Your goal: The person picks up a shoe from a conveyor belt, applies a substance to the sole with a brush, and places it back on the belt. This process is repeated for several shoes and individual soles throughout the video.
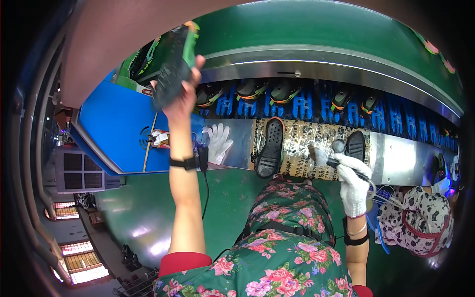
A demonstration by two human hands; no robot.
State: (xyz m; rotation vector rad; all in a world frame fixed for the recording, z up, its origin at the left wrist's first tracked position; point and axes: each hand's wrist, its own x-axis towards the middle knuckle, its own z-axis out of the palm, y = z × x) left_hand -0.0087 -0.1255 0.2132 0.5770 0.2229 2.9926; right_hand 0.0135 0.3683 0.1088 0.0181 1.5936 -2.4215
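Note:
My left hand (182, 105), bare, is raised at the upper left and grips a black shoe sole (174, 67) with a green and orange edge. Its fingers wrap round the sole's near end. My right hand (353, 188) wears a white knitted glove and holds a brush (322, 157) by its handle, bristles pointing left over the work ledge. Beside the brush sits a small round grey cup (339, 145). Right of it lies a black sole (355, 147), partly behind the glove. Another black sole with orange trim (270, 151) rests on the ledge's left part.
Brown tape with printing (302, 131) covers the middle of the metal ledge (401, 157). Behind it runs a row of blue racks (302, 106) carrying several black shoe parts. A white glove (217, 142) lies left, beside a blue board (116, 131). A person in a patterned apron (420, 220) is at right.

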